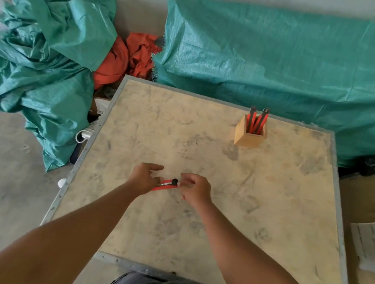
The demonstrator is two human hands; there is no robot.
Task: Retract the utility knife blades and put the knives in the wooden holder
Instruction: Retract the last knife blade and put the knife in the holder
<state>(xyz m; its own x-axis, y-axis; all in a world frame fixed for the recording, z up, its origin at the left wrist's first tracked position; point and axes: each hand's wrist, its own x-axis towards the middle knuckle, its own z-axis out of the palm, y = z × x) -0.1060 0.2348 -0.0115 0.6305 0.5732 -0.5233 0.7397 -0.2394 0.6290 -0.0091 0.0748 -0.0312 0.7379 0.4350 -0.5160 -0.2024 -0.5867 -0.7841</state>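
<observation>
- Fingers of the right hand (195, 188) pinch the blade end beside the black slider knob (174, 181), likely to draw the blade in.
- Left hand (144, 178) grips the red utility knife (165, 186) by its tail, steadying it low over the surface (193, 227).
- The wooden holder (250, 136) stands well apart at the far right, two knives (255, 121) already upright inside.

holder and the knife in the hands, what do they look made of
The holder looks like pale, unpainted wood: flat square sides, matt tan. The knife seems to have a red plastic body with a grey metal strip and a black knob; its blur leaves the finish uncertain.
</observation>
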